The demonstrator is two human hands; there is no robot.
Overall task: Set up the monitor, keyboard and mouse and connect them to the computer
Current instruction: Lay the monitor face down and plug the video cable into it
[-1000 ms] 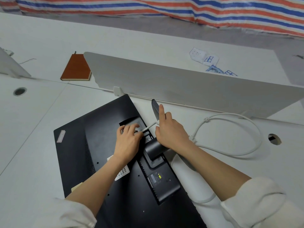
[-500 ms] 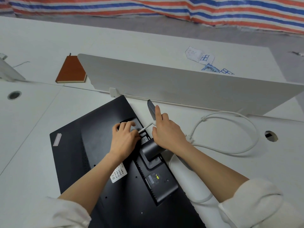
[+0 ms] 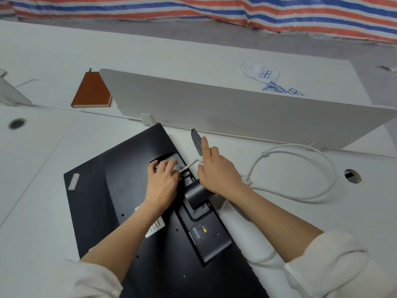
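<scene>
A black monitor (image 3: 120,190) lies face down on the white desk (image 3: 43,190), its back panel up. Its dark stand (image 3: 196,195) is attached, and the base plate (image 3: 196,139) stands on edge toward the divider. My left hand (image 3: 164,182) sits on the port recess with fingers curled, pinching the end of a thin white cable (image 3: 190,165). My right hand (image 3: 217,173) lies over the stand neck, index finger straight along the base plate, other fingers curled where the cable reaches them. The thicker part of the cable (image 3: 322,168) loops on the desk to the right.
A grey divider panel (image 3: 236,112) stands just behind the monitor. A brown notebook (image 3: 91,91) lies beyond it at left, and printed papers (image 3: 264,74) at the far right. Cable holes (image 3: 17,123) (image 3: 352,176) open in the desk at both sides.
Both hands stay at the same spot on the monitor's back and stand. Only the camera view has shifted slightly.
</scene>
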